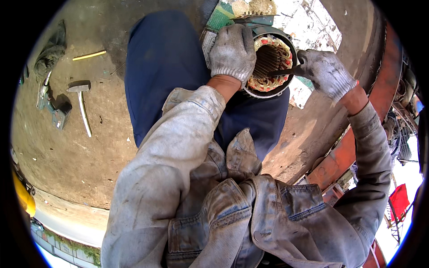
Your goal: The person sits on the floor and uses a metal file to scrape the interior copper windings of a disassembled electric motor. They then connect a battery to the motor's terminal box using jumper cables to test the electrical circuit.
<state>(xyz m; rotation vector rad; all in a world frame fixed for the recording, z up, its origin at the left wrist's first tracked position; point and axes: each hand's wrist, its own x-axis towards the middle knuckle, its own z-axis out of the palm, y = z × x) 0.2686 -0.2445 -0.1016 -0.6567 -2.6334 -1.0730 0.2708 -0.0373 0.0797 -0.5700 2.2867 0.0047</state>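
Motor [271, 56], left side partly hidden by left hand [232, 51]

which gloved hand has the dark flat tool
The right hand holds the dark tool, extending over the open motor housing; the left hand, at the housing's left side, shows no tool.

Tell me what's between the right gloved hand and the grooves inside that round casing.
In the head view, a dark slim tool, held in the right hand, crosses the windings toward the grooves.
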